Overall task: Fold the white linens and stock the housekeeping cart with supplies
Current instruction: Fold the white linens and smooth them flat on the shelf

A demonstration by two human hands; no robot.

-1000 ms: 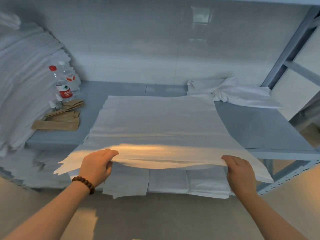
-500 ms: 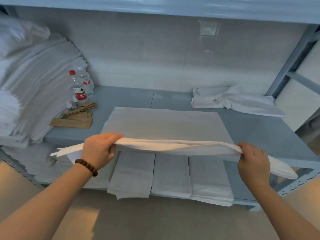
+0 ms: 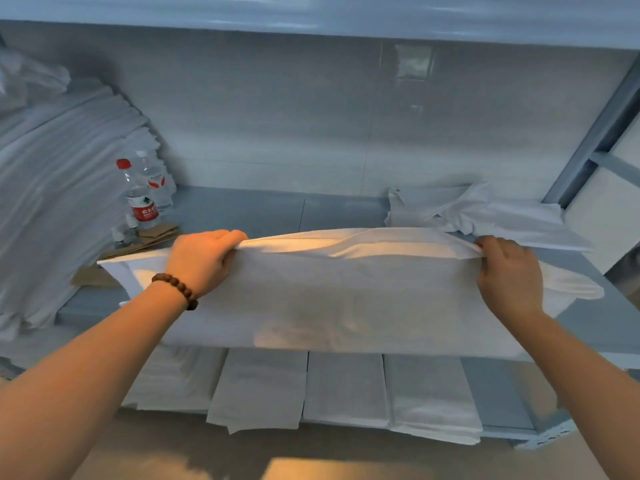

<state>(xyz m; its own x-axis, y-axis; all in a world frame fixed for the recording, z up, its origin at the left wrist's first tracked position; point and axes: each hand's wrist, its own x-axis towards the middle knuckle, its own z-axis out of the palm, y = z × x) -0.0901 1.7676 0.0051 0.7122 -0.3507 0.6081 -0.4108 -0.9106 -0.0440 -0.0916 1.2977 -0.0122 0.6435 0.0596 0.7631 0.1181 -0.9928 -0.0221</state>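
A white linen sheet (image 3: 346, 289) lies across the grey shelf (image 3: 277, 209), its near edge lifted and carried over toward the wall. My left hand (image 3: 204, 261), with a bead bracelet on the wrist, grips that raised edge on the left. My right hand (image 3: 507, 275) grips the same edge on the right. The cloth's ends stick out past both hands. Several folded white linens (image 3: 346, 386) lie side by side on the lower shelf beneath.
A tall leaning stack of white linens (image 3: 52, 202) fills the left side. Two water bottles (image 3: 142, 199) and brown paper packets (image 3: 152, 233) stand beside it. A crumpled white cloth (image 3: 485, 213) lies at the back right. An upper shelf (image 3: 311, 19) hangs overhead.
Both hands have lifted the sheet's near edge and carried it away from me toward the wall, doubling the cloth over itself. The view has come closer to the shelf.
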